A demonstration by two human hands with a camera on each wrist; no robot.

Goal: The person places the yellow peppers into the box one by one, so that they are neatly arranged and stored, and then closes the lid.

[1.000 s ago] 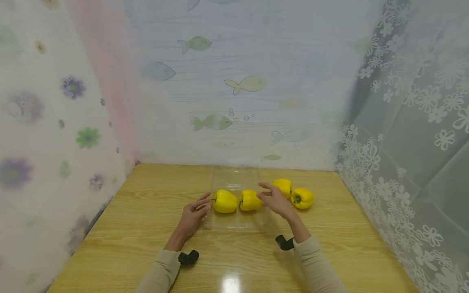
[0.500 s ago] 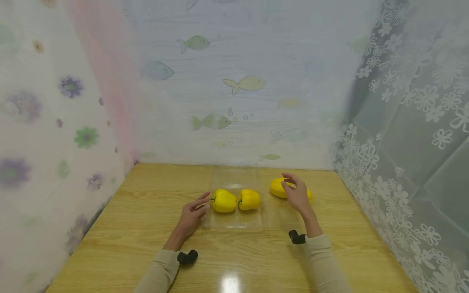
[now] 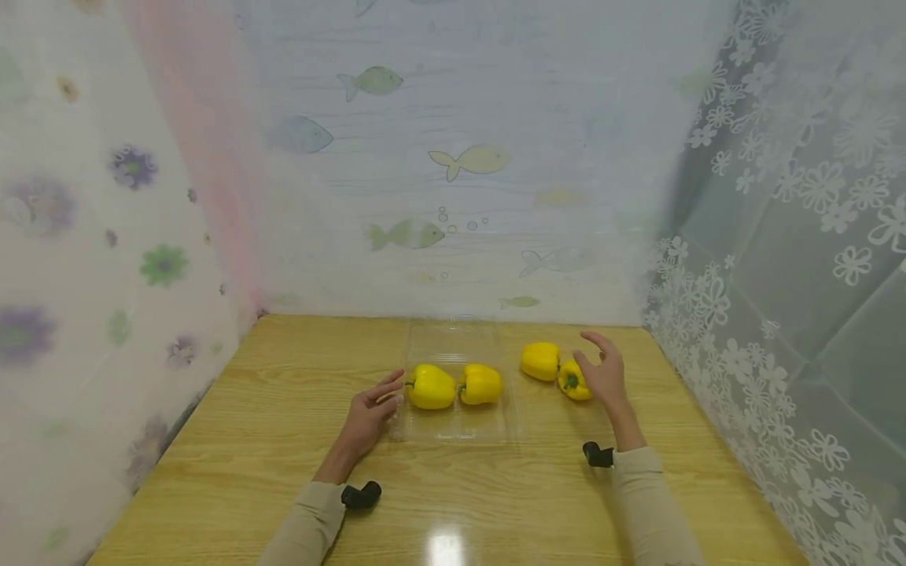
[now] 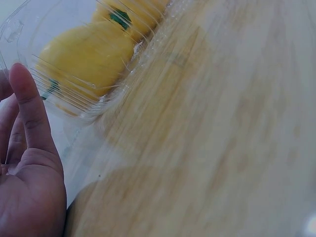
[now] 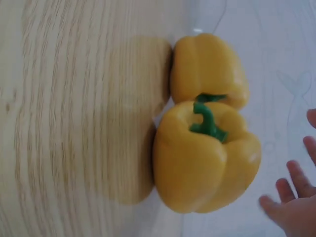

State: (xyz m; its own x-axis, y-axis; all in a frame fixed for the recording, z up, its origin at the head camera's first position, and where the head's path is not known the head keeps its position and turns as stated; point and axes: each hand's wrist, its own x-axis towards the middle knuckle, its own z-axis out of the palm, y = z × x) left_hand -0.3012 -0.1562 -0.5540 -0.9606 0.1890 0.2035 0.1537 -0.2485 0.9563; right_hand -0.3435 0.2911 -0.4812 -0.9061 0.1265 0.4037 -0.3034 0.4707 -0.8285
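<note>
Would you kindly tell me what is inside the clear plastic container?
Inside the clear plastic container, a yellow pepper lies beside a second yellow pepper. The spot directly beneath each is covered by the pepper itself, so it cannot be seen.

An open, rectangular clear plastic box (image 3: 453,428) holds a glossy yellow bell pepper (image 3: 432,387) and, right of it, a second yellow pepper (image 3: 483,385), green stems leftward; a third yellow pepper (image 3: 540,362) and a fourth yellow pepper (image 3: 575,390) lie close together outside, to the right.

Peppers (image 4: 89,57) (yellow) in clear box (image 4: 97,104)
</note>
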